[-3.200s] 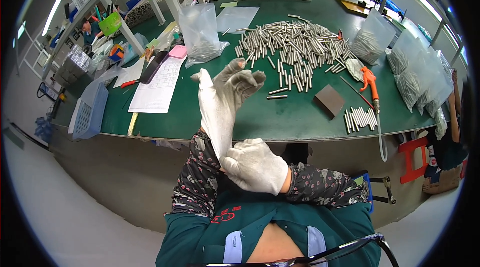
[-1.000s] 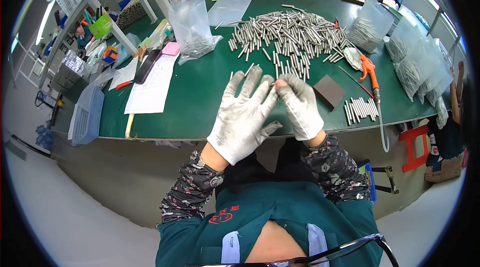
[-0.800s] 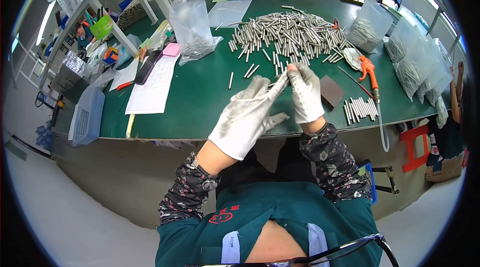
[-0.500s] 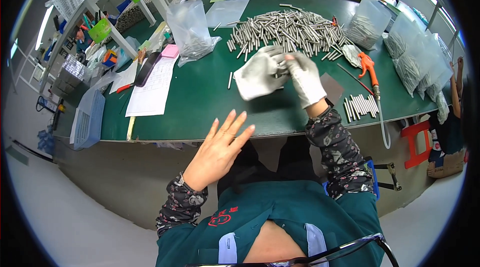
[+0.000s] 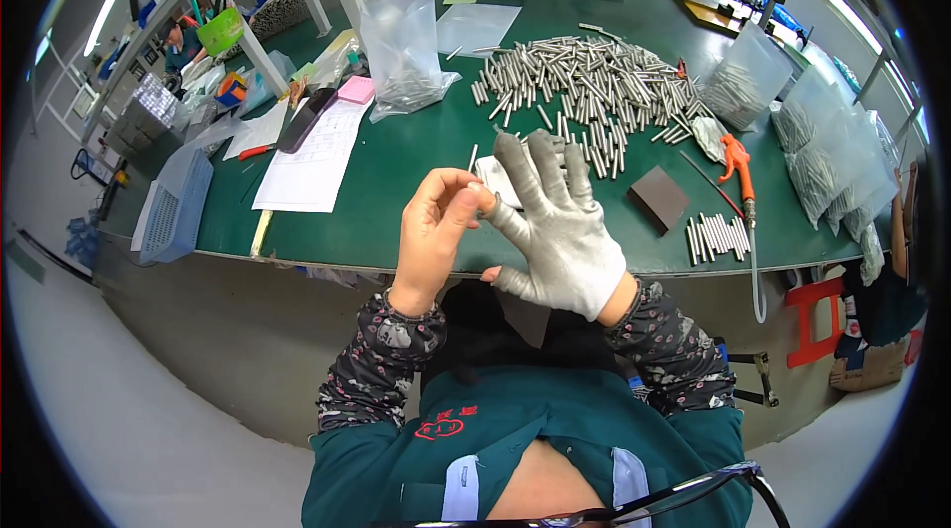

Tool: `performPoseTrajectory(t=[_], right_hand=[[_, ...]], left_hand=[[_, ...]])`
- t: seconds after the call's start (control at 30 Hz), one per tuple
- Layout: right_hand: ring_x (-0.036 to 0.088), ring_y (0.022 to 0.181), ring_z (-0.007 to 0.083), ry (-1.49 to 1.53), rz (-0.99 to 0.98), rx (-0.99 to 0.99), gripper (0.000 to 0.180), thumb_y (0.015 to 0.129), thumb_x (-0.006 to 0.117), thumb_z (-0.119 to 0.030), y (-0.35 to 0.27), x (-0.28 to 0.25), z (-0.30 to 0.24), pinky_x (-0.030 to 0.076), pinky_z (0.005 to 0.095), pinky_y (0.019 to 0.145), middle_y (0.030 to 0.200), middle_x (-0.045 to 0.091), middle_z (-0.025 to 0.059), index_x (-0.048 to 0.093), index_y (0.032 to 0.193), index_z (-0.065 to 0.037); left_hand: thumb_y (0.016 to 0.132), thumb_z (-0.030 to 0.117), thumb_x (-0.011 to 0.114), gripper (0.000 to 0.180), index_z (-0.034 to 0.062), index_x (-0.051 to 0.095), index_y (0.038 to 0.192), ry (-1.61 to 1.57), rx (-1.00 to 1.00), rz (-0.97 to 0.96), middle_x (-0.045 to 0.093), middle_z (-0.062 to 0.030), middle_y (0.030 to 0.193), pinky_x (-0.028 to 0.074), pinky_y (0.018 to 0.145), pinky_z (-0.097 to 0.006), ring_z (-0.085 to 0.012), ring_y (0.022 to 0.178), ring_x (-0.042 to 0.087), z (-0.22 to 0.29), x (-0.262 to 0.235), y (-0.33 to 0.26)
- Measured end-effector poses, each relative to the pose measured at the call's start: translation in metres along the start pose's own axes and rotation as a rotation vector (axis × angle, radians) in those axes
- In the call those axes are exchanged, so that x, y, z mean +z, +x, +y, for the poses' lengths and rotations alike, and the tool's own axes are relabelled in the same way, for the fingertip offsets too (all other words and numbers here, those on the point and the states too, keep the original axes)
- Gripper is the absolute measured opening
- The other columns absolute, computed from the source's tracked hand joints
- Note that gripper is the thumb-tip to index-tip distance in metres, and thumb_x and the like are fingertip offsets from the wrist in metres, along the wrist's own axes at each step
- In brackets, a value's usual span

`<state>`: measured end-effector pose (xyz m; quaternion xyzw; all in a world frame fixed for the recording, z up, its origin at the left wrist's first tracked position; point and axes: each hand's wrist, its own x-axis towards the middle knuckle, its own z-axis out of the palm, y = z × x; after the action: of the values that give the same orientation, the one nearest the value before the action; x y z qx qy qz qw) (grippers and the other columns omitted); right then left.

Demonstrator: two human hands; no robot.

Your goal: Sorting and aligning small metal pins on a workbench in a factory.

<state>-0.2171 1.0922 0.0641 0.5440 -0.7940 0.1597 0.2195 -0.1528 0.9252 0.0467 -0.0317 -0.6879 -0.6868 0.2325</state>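
Note:
My left hand [image 5: 428, 236] is bare, its thumb and fingers pinched on the fingertip of the glove on my right hand. The right hand [image 5: 570, 246] is held up palm down over the table edge with its fingers spread. It wears a grey-white work glove [image 5: 584, 265] that leaves the thumb tip bare. A second white glove [image 5: 492, 174] lies on the table beyond, partly hidden behind my fingers. Farther back is a large heap of short metal rods [image 5: 584, 77]. To the right of my gloved hand sits a dark grey block [image 5: 659, 198].
An orange air gun [image 5: 736, 159] with a hose lies right, behind a small group of rods [image 5: 717, 237]. Bags of rods [image 5: 822, 137] line the right side. At left are printed sheets [image 5: 312, 161], a blue basket [image 5: 178, 211] and a clear bag [image 5: 404, 62].
My right hand has come nearer and spread its fingers; the glove it held now lies on the table. My left hand has risen and taken hold of the worn glove's fingertip.

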Motion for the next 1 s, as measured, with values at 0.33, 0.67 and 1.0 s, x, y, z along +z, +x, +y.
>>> performPoseTrajectory(t=[0.33,0.67,1.0], right_hand=[[0.020,0.137,0.0448,0.120,0.047,0.041,0.080,0.071,0.068,-0.046,-0.002,-0.001,-0.004,0.016,0.0584,0.110,0.150,0.022,0.0193,0.039,0.140,-0.017],[0.038,0.127,0.0447,0.279,0.053,-0.019,0.075,0.075,0.070,-0.025,-0.007,0.000,-0.005,0.035,0.0505,0.102,0.141,0.035,0.0221,0.037,0.142,-0.022],[0.052,0.114,0.0339,0.473,-0.165,0.081,0.072,0.078,0.065,-0.012,-0.006,-0.011,-0.003,0.044,0.0419,0.093,0.125,0.051,0.0193,0.036,0.143,-0.022]], left_hand=[[0.088,0.020,0.067,0.022,0.0035,0.058,0.100,-0.256,-0.224,-0.162,0.062,-0.0023,0.095,0.048,0.067,-0.023,-0.0095,0.076,0.058,-0.001,-0.004,-0.006],[0.096,0.023,0.054,0.018,0.0054,0.056,0.096,-0.726,-0.336,-0.117,0.058,-0.0025,0.083,0.045,0.050,-0.022,-0.0094,0.068,0.054,-0.014,-0.003,-0.016],[0.098,0.017,0.051,0.014,0.0044,0.056,0.093,-0.757,-0.177,0.155,0.059,-0.0045,0.085,0.041,0.056,-0.023,-0.0116,0.073,0.053,-0.019,-0.011,-0.011]])
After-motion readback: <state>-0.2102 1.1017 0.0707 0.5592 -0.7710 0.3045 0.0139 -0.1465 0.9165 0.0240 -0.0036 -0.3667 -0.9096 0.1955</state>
